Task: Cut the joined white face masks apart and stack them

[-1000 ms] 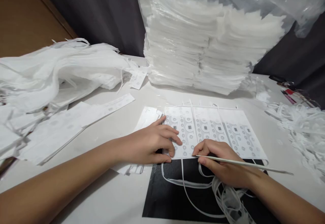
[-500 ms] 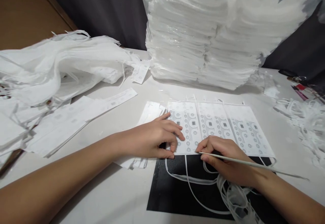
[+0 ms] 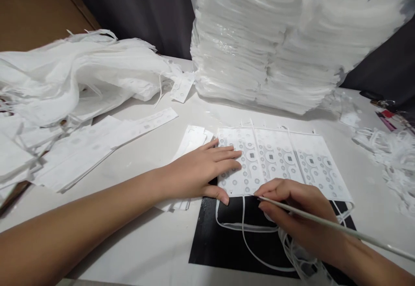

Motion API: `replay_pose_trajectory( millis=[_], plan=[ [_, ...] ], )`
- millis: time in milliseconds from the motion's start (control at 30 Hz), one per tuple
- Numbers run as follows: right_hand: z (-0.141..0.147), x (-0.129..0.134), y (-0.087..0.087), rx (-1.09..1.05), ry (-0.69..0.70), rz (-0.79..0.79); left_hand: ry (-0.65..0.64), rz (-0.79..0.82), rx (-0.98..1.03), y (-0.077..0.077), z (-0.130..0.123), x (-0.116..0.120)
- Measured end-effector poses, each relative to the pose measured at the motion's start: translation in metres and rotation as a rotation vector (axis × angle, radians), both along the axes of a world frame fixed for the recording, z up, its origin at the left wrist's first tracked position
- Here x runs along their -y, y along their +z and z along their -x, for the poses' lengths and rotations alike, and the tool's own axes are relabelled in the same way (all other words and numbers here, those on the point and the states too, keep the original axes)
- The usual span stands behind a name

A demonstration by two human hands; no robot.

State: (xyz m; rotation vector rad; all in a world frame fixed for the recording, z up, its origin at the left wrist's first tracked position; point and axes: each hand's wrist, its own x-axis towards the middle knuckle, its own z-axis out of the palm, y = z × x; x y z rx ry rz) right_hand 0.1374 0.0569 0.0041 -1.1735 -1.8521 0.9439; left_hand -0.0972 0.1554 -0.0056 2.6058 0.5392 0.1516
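My left hand lies with its fingers spread on the left end of a white printed sheet, which bears grey ring patterns and small dark squares. My right hand pinches a long, thin, pale rod near its pointed end. The rod's tip is at the sheet's near edge; whether it touches cannot be made out. Narrow white strips hang from that edge and loop over a black mat under the sheet. Part of the strips is hidden by my right hand.
A tall stack of white sheets in clear plastic stands behind. To the left are a heap of white soft material and printed strips. Small white cards lie by my left hand. Tangled white scraps lie right.
My left fingers have straightened and spread flatter on the sheet. The right hand, still holding the rod, has shifted slightly right along the near edge. The whole view has shifted a little.
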Motion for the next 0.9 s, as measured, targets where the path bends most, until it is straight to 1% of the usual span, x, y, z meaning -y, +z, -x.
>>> replay_pose_trajectory(
  millis=[67, 133, 300, 567, 767, 900],
  plan=[
    [0.007, 0.006, -0.001, -0.016, -0.010, 0.028, -0.028, -0.062, -0.005, -0.002, 0.000, 0.001],
    [0.012, 0.009, -0.005, 0.013, -0.003, 0.034, -0.068, -0.108, -0.020, -0.001, 0.000, 0.003],
    [0.014, 0.009, -0.015, 0.161, 0.026, -0.076, -0.131, -0.182, -0.076, 0.004, -0.001, 0.008],
    [0.014, 0.013, -0.015, 0.223, 0.063, -0.160, -0.092, -0.194, -0.069, 0.001, -0.002, 0.009],
    [0.013, 0.014, -0.020, 0.264, 0.087, -0.156, -0.089, -0.199, -0.056, 0.000, -0.001, 0.009],
    [0.016, 0.015, -0.020, 0.302, 0.095, -0.236, -0.089, -0.213, -0.042, 0.000, -0.002, 0.009]
  ],
)
